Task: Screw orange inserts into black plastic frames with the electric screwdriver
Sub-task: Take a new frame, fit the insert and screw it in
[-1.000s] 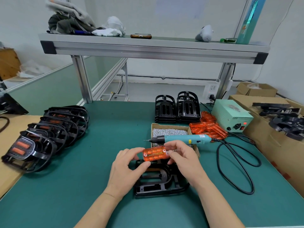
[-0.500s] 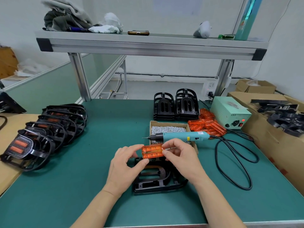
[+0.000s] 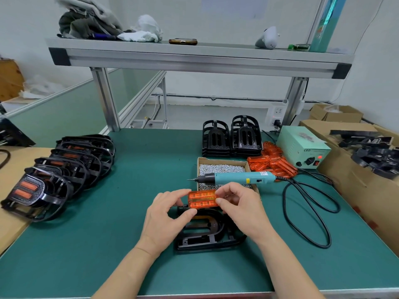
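Against the frame one second ago, almost nothing has shifted: the orange insert (image 3: 201,199) stays in the same two-handed pinch and only your head has moved slightly. Your left hand (image 3: 166,214) pinches the insert's left end between thumb and fingertips, and your right hand (image 3: 241,206) pinches the right end. Both grips are narrow and sit at the ends, which leaves the ribbed face open to view, probably so you can check which way it faces before seating it. The black frame (image 3: 207,236) lies flat on the green mat (image 3: 129,201) directly below the grip, with its far end under the insert. The insert looks to be held just clear of it and not yet seated. A trace of orange shows inside the frame beneath the grip; you cannot tell whether that is a seated piece or a reflection. The electric screwdriver (image 3: 235,177) rests across the screw box (image 3: 222,168) just beyond the grip, tip pointing left, within easy reach of your right hand. The spare inserts (image 3: 274,162) are piled beyond and to the right of the grip. The finished frames (image 3: 64,169) are fanned out well to the left. Judgement: you are at the alignment step, and no screw has been picked up or driven for this insert.
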`<action>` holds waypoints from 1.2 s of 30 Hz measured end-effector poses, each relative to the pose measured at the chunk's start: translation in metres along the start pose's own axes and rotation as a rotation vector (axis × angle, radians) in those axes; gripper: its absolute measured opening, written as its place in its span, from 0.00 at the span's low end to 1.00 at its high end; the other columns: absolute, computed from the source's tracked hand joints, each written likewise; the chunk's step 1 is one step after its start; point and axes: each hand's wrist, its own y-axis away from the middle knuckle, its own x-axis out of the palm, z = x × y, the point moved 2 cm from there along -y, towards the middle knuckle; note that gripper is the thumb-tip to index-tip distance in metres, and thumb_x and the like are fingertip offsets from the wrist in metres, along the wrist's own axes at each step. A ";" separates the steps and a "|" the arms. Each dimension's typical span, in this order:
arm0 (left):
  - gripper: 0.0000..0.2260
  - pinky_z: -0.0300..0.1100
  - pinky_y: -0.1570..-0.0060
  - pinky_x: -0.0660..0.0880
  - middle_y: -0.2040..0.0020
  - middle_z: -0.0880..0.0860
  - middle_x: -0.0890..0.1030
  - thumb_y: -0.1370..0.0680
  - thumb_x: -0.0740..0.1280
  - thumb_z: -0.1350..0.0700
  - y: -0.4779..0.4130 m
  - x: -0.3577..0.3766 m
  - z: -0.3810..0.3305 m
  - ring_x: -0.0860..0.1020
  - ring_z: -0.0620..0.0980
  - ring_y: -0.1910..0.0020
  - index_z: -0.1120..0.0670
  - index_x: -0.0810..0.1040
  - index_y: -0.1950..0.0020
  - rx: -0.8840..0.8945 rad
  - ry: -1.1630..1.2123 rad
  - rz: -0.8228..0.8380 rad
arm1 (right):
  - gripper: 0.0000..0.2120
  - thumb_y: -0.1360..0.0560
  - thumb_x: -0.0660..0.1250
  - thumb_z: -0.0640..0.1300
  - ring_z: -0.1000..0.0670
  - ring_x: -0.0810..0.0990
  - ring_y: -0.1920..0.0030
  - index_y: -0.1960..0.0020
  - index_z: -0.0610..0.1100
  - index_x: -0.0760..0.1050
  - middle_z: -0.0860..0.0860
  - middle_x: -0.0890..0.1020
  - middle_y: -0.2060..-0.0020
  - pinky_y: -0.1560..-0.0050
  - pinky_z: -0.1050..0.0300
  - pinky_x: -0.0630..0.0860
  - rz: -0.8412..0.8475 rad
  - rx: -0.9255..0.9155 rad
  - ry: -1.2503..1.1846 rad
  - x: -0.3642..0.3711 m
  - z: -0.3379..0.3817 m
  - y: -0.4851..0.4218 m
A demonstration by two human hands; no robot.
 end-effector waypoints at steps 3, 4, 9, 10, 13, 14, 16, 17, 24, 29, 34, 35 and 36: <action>0.20 0.42 0.46 0.74 0.57 0.44 0.79 0.31 0.69 0.39 0.000 0.000 -0.001 0.77 0.48 0.51 0.40 0.80 0.40 -0.003 0.000 0.007 | 0.11 0.26 0.74 0.36 0.56 0.83 0.58 0.53 0.52 0.81 0.58 0.84 0.58 0.55 0.64 0.78 0.000 -0.002 -0.030 -0.001 0.002 0.003; 0.19 0.42 0.46 0.74 0.57 0.44 0.79 0.31 0.69 0.38 0.000 0.000 -0.001 0.77 0.48 0.51 0.39 0.80 0.41 -0.002 0.001 0.009 | 0.11 0.26 0.74 0.36 0.56 0.83 0.58 0.53 0.51 0.81 0.58 0.84 0.58 0.55 0.63 0.78 -0.004 0.000 -0.047 -0.001 0.003 0.004; 0.17 0.41 0.46 0.73 0.58 0.44 0.80 0.31 0.67 0.38 0.000 0.000 -0.003 0.76 0.47 0.51 0.37 0.79 0.43 0.000 0.002 0.016 | 0.08 0.25 0.72 0.36 0.51 0.84 0.56 0.51 0.49 0.81 0.53 0.85 0.58 0.53 0.55 0.82 -0.019 0.013 -0.077 -0.003 0.004 0.008; 0.17 0.40 0.46 0.73 0.58 0.44 0.80 0.31 0.67 0.37 0.001 0.000 -0.003 0.76 0.47 0.51 0.38 0.80 0.43 0.001 0.002 0.014 | 0.08 0.24 0.71 0.36 0.51 0.84 0.56 0.51 0.48 0.81 0.52 0.85 0.58 0.54 0.55 0.81 -0.017 0.018 -0.081 -0.003 0.004 0.008; 0.17 0.39 0.46 0.73 0.58 0.44 0.80 0.30 0.67 0.37 0.001 0.000 -0.003 0.77 0.46 0.51 0.39 0.80 0.43 0.005 0.007 0.009 | 0.08 0.24 0.71 0.35 0.51 0.85 0.58 0.52 0.47 0.81 0.51 0.85 0.59 0.59 0.60 0.79 -0.004 0.033 -0.093 -0.004 0.003 0.009; 0.17 0.39 0.46 0.73 0.58 0.44 0.80 0.30 0.67 0.37 0.001 0.000 -0.003 0.77 0.47 0.51 0.39 0.79 0.43 0.007 0.008 0.009 | 0.08 0.24 0.71 0.35 0.52 0.85 0.59 0.53 0.47 0.81 0.51 0.85 0.60 0.59 0.61 0.79 -0.001 0.036 -0.090 -0.004 0.003 0.009; 0.17 0.39 0.46 0.72 0.58 0.45 0.80 0.30 0.67 0.37 0.001 0.000 -0.003 0.76 0.46 0.51 0.37 0.79 0.43 0.008 0.013 0.014 | 0.08 0.24 0.71 0.34 0.52 0.85 0.59 0.53 0.47 0.81 0.51 0.85 0.60 0.59 0.60 0.80 0.003 0.037 -0.077 -0.004 0.003 0.010; 0.17 0.39 0.46 0.72 0.57 0.45 0.80 0.30 0.67 0.38 0.001 0.000 -0.003 0.76 0.47 0.51 0.37 0.78 0.42 0.007 0.018 0.020 | 0.08 0.24 0.71 0.34 0.52 0.85 0.59 0.53 0.48 0.81 0.51 0.85 0.60 0.59 0.58 0.81 0.005 0.038 -0.070 -0.004 0.002 0.011; 0.17 0.36 0.46 0.70 0.57 0.44 0.80 0.30 0.67 0.38 0.000 0.001 -0.001 0.76 0.47 0.50 0.34 0.77 0.41 0.006 0.021 0.039 | 0.10 0.26 0.73 0.35 0.49 0.84 0.56 0.54 0.50 0.81 0.52 0.85 0.59 0.53 0.49 0.83 -0.003 0.034 -0.051 -0.003 0.003 0.012; 0.17 0.37 0.45 0.71 0.57 0.45 0.80 0.30 0.67 0.38 0.000 0.001 -0.002 0.76 0.47 0.50 0.33 0.76 0.41 0.010 0.024 0.035 | 0.11 0.26 0.73 0.35 0.49 0.84 0.57 0.55 0.52 0.81 0.53 0.85 0.60 0.53 0.46 0.83 -0.002 0.021 -0.043 -0.003 0.004 0.012; 0.18 0.38 0.45 0.72 0.56 0.45 0.80 0.31 0.67 0.38 0.000 0.000 -0.004 0.76 0.46 0.50 0.35 0.77 0.42 -0.007 0.029 0.036 | 0.11 0.26 0.75 0.39 0.52 0.82 0.59 0.53 0.56 0.82 0.55 0.84 0.61 0.53 0.50 0.83 0.005 0.013 -0.012 -0.002 0.005 0.010; 0.18 0.38 0.45 0.72 0.56 0.45 0.80 0.31 0.67 0.38 0.000 0.000 -0.004 0.76 0.46 0.50 0.36 0.78 0.42 -0.013 0.030 0.037 | 0.10 0.26 0.75 0.40 0.53 0.82 0.60 0.54 0.55 0.83 0.56 0.84 0.61 0.54 0.51 0.83 -0.003 0.009 0.008 -0.002 0.005 0.009; 0.18 0.38 0.45 0.72 0.56 0.45 0.80 0.31 0.67 0.38 0.000 0.000 -0.004 0.76 0.46 0.50 0.38 0.79 0.42 -0.018 0.031 0.041 | 0.09 0.26 0.75 0.40 0.55 0.81 0.60 0.55 0.54 0.83 0.56 0.84 0.62 0.54 0.53 0.82 -0.015 0.005 0.037 -0.001 0.005 0.008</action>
